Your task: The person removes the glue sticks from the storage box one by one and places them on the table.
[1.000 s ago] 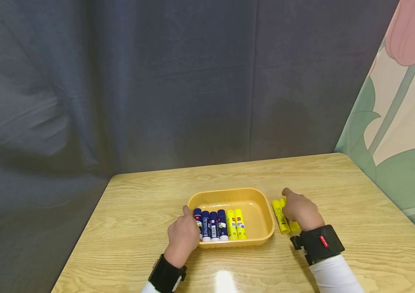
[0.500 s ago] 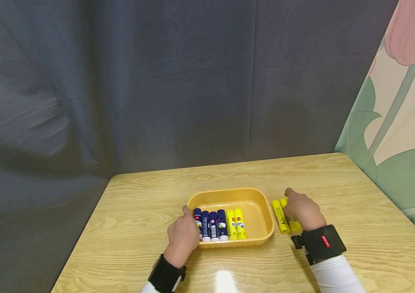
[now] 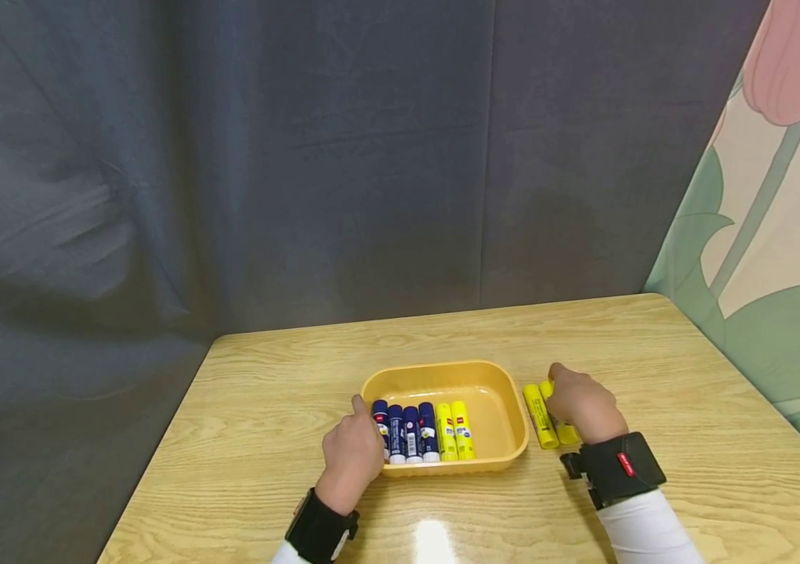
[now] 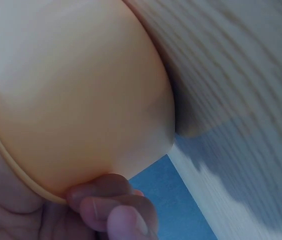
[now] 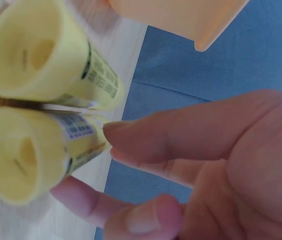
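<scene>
In the head view my left hand (image 3: 353, 450) grips the left end of a yellow plastic tray (image 3: 456, 468); the left wrist view shows its curled fingers under the tray's rim (image 4: 18, 172). Inside the tray, several dark blue glue sticks (image 3: 411, 435) lie side by side, followed by two yellow glue sticks (image 3: 461, 431). To the tray's right, two more yellow glue sticks lie on the table. My right hand (image 3: 583, 403) partly covers the outer glue stick (image 5: 23, 157) and pinches it near its far end. The inner glue stick (image 5: 36, 55) lies beside it, untouched.
The wood-grain table (image 3: 266, 407) carries everything. A dark grey-blue cloth (image 3: 371, 172) hangs behind it and on the left. At the right stands a panel (image 3: 780, 313) with a tulip pattern. Black camera straps (image 3: 618, 468) circle both wrists.
My right hand has shifted very slightly right, baring a little more of the outer yellow glue stick's top. My left hand and the tray have stayed put.
</scene>
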{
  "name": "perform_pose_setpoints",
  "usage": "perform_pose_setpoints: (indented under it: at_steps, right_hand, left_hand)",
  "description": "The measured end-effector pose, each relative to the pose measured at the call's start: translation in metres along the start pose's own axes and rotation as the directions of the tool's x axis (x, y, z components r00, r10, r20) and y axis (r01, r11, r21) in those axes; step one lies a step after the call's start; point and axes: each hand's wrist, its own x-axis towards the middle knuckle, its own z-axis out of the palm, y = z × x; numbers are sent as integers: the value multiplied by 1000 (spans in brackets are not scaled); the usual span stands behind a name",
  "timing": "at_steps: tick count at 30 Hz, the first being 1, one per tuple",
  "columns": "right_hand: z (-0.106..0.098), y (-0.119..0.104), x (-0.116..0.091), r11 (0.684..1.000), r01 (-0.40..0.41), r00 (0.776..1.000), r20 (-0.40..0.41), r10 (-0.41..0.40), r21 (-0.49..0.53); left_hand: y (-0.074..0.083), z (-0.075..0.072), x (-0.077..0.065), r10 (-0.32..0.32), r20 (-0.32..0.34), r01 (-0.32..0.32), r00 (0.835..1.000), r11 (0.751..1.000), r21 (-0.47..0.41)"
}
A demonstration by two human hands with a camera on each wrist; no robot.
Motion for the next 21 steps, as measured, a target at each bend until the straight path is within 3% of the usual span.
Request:
perform_pose_setpoints:
  at_steps: [21]
  right_hand:
    - [-1,0,-2,1000,-15,1000,-5,15,24]
  left_hand:
    - [-1,2,1,7,-4,-7,1000,1000,8]
